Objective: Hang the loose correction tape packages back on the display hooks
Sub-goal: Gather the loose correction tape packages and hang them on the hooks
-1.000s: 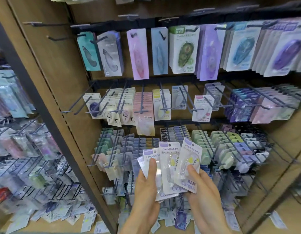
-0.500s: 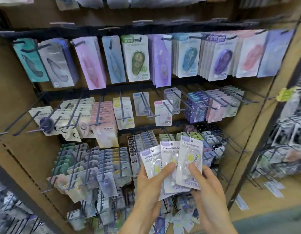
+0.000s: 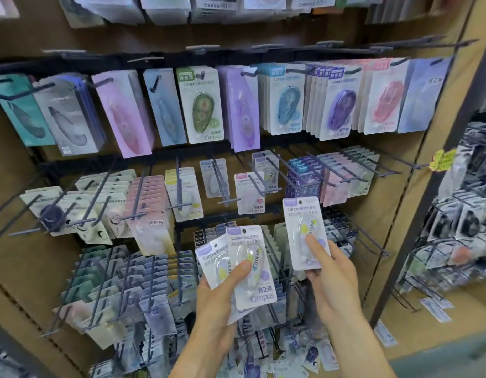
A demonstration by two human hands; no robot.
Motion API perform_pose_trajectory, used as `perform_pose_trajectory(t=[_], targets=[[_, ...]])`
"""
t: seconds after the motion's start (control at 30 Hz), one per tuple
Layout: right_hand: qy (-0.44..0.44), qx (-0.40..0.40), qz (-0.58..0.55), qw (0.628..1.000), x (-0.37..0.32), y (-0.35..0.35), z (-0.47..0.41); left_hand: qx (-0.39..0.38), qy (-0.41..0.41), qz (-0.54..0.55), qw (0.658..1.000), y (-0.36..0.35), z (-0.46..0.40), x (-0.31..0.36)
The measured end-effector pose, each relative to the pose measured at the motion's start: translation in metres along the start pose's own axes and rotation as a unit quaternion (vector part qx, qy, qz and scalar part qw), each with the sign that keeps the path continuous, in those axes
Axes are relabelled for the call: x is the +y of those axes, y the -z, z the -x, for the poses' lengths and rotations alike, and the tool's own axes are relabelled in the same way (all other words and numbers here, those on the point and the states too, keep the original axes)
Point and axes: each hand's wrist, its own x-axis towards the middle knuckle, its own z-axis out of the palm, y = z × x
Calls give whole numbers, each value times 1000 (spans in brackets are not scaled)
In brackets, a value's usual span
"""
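Right hand (image 3: pixel 329 271) has drawn one correction tape package (image 3: pixel 304 231) clear of the fan, pinched low so its punched hole faces the display hooks (image 3: pixel 259 186) above; left hand (image 3: pixel 222 293) grips the remaining packages (image 3: pixel 241 263) alongside, in reserve.

A: You're getting even, soft indoor light here, moderately bright, with no hard shadows on the brown backboard (image 3: pixel 23 268).

B: Any glare?

A: Faint sheen on the clear blisters of the packages in your left hand (image 3: pixel 217 304) and right hand (image 3: pixel 334 279). Print on them reads sharply.

B: And the edges?

A: Your wide lens bows the dark upright post (image 3: pixel 427 203) at the right. The far top row of packages (image 3: pixel 165 6) is smeared, and both the left and right margins go soft and blurry.
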Motion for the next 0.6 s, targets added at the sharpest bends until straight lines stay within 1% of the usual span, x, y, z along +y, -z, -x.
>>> perform_pose_trajectory(t=[0.13, 0.4, 0.5, 0.6], targets=[[4, -10, -4, 1000, -10, -1, -24, -21, -1, 1, 1000, -16, -4, 0], [12, -28, 15, 999, -6, 0, -41, -15, -9, -9, 1000, -28, -12, -8], [1, -21, 15, 1000, -6, -5, -53, -16, -12, -8, 1000, -31, -12, -10], [-17, -8, 24, 1000, -4, -24, -83, -24, -14, -7, 1000, -33, -11, -10]])
